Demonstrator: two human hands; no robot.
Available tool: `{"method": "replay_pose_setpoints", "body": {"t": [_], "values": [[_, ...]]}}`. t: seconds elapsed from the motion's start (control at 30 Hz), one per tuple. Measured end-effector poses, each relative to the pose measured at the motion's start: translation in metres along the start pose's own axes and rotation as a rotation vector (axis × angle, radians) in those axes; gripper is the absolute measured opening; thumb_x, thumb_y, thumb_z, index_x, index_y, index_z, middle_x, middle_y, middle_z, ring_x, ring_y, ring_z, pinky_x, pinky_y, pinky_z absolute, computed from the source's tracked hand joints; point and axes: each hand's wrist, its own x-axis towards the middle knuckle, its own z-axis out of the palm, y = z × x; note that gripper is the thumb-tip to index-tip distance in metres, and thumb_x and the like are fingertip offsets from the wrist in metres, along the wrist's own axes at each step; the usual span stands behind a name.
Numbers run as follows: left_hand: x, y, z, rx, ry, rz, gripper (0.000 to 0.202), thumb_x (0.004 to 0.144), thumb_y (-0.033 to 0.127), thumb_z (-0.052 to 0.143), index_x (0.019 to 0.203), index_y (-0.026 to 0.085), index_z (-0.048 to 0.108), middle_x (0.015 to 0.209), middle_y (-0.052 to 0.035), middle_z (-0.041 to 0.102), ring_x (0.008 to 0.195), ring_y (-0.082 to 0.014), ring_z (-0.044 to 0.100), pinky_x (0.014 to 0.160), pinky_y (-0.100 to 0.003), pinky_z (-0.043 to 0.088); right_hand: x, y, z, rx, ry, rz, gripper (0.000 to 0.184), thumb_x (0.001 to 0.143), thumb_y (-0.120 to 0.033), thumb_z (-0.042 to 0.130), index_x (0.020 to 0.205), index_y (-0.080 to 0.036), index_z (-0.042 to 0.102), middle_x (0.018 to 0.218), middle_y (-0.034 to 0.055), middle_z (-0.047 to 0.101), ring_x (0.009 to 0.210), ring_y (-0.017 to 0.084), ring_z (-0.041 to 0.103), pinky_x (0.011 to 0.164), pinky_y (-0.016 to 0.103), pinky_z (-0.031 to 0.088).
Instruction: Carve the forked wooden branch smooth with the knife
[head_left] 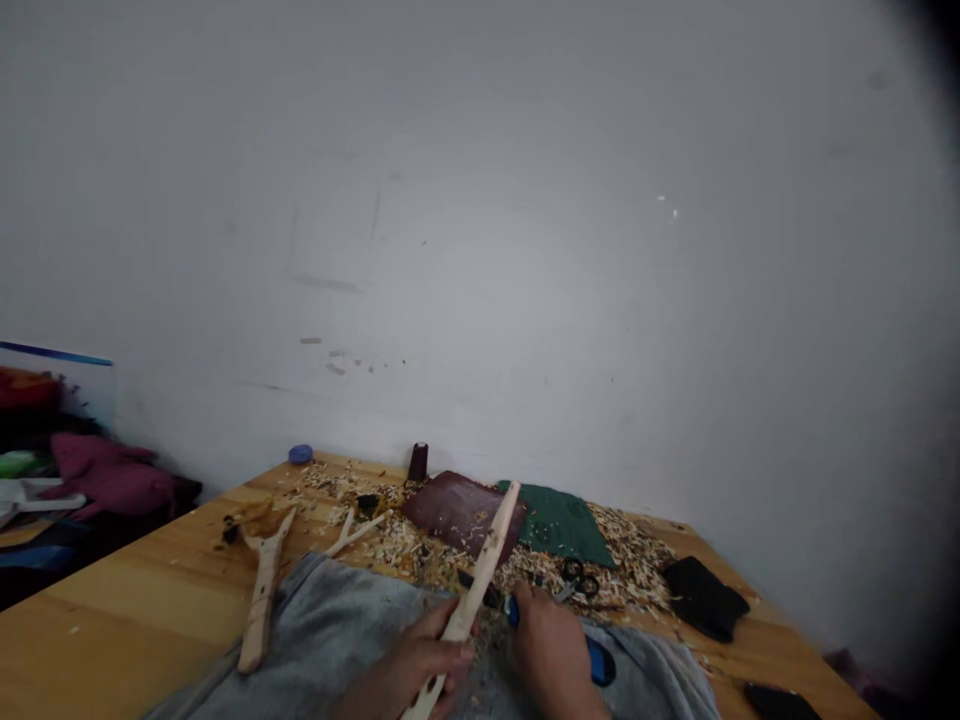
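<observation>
The pale carved wooden stick (pixel 480 580) slants toward the far edge of the tabletop (pixel 645 518), gripped in the closed left hand (pixel 429 655). The right hand (pixel 551 655) closes around a blue-handled knife (pixel 600 662) just beside it.

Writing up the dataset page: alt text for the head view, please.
Seen from the head, two bare hands work over a grey cloth: the left hand grips a pale wooden stick, and the right hand a blue-handled knife. Beyond, a wooden table holds wood shavings, a forked carved piece of wood and black scissors.
</observation>
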Motion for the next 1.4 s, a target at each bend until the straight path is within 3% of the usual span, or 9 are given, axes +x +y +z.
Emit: {"method": "replay_pose_setpoints", "body": {"t": [0.2,0.5,0.73,0.8,1.07,1.23,1.33,1.4], "values": [[-0.004,0.004,0.009,-0.088,-0.075,-0.057,0.031,0.067,0.037,0.073,0.089,0.021,0.058,0.046,0.0088,0.050,0.026,-0.0056,0.033,0.029,-0.019,0.017,0.015,0.033,-0.009,-0.093,0.063,0.145,0.038,0.088,-0.006,0.035,0.109,-0.020,0.063,0.098,0.0117,0.071,0.084,0.025,0.071,0.068,0.030,0.050],[-0.003,0.011,0.001,-0.075,-0.050,-0.068,0.034,0.070,0.044,0.073,0.091,0.021,0.060,0.046,0.0085,0.050,0.027,-0.0062,0.035,0.031,-0.019,0.017,-0.005,-0.012,-0.007,-0.010,-0.014,-0.034,0.041,0.084,-0.001,0.036,0.106,-0.018,0.065,0.098,0.0134,0.072,0.085,0.024,0.071,0.071,0.032,0.052],[0.000,0.002,-0.003,-0.059,-0.064,-0.059,0.034,0.072,0.047,0.073,0.089,0.020,0.062,0.045,0.0079,0.049,0.027,-0.0057,0.033,0.030,-0.019,0.017,0.014,0.032,-0.011,-0.071,-0.015,0.157,0.041,0.089,-0.005,0.032,0.109,-0.019,0.065,0.099,0.0139,0.072,0.085,0.024,0.072,0.070,0.032,0.053],[0.000,0.001,-0.004,-0.056,-0.074,-0.068,0.034,0.072,0.048,0.072,0.089,0.020,0.061,0.045,0.0081,0.049,0.027,-0.0057,0.033,0.031,-0.018,0.018,0.014,0.035,-0.010,-0.071,-0.007,0.156,0.041,0.089,-0.005,0.032,0.109,-0.019,0.065,0.098,0.0133,0.072,0.086,0.024,0.072,0.070,0.032,0.053],[0.002,0.002,-0.008,-0.014,-0.028,-0.076,0.041,0.070,0.051,0.073,0.092,0.020,0.057,0.047,0.0093,0.049,0.027,-0.0051,0.034,0.031,-0.018,0.017,-0.002,-0.009,0.002,0.008,-0.008,-0.044,0.040,0.083,-0.002,0.039,0.106,-0.019,0.067,0.095,0.0128,0.073,0.084,0.024,0.072,0.071,0.032,0.053],[-0.002,0.004,0.001,0.144,-0.001,-0.105,0.042,0.066,0.052,0.075,0.087,0.020,0.056,0.046,0.0096,0.048,0.028,-0.0050,0.032,0.032,-0.020,0.017,0.011,0.025,-0.004,-0.013,-0.003,0.090,0.038,0.086,-0.005,0.036,0.105,-0.017,0.067,0.095,0.0152,0.072,0.084,0.026,0.072,0.070,0.036,0.053],[-0.005,0.004,0.008,0.306,0.073,-0.111,0.040,0.074,0.056,0.068,0.090,0.020,0.060,0.048,0.0076,0.049,0.033,-0.0071,0.035,0.037,-0.022,0.021,0.017,0.045,-0.007,-0.042,0.021,0.183,0.038,0.088,-0.006,0.034,0.106,-0.017,0.065,0.094,0.0143,0.072,0.084,0.024,0.071,0.070,0.032,0.051],[-0.006,0.003,0.010,0.365,0.138,-0.132,0.041,0.081,0.061,0.058,0.093,0.022,0.061,0.047,0.0068,0.049,0.035,-0.0092,0.037,0.039,-0.024,0.023,0.016,0.044,-0.006,-0.043,0.025,0.175,0.040,0.088,-0.006,0.033,0.107,-0.019,0.066,0.095,0.0127,0.072,0.084,0.022,0.071,0.070,0.030,0.050]]}}
